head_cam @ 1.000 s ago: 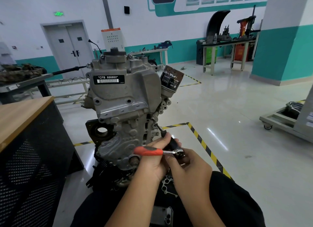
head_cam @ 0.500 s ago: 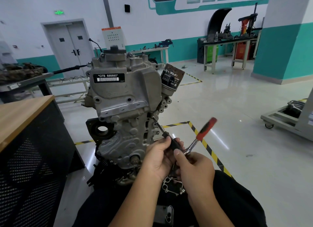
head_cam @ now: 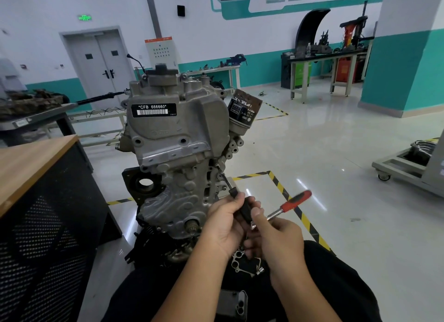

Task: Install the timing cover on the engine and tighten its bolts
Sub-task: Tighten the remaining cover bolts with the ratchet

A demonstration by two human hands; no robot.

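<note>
The grey engine (head_cam: 173, 139) stands upright in front of me, its cast timing cover (head_cam: 175, 196) against the front face. A ratchet (head_cam: 288, 206) with a red and black handle sticks out to the upper right. Its black extension (head_cam: 228, 184) runs up-left to a bolt (head_cam: 217, 165) on the cover's right edge. My left hand (head_cam: 225, 223) grips the black extension body. My right hand (head_cam: 276, 237) holds the ratchet at its head, thumb up against the tool.
A wood-topped cabinet with perforated black sides (head_cam: 40, 201) stands close on the left. An oil filter (head_cam: 243, 110) projects from the engine's right side. A metal gasket (head_cam: 245, 261) and a phone (head_cam: 233, 305) lie on my lap. A wheeled cart (head_cam: 408, 170) sits at right.
The ratchet handle has swung from pointing left across the engine to pointing up-right. Both hands have stayed on the tool near the cover's right edge.
</note>
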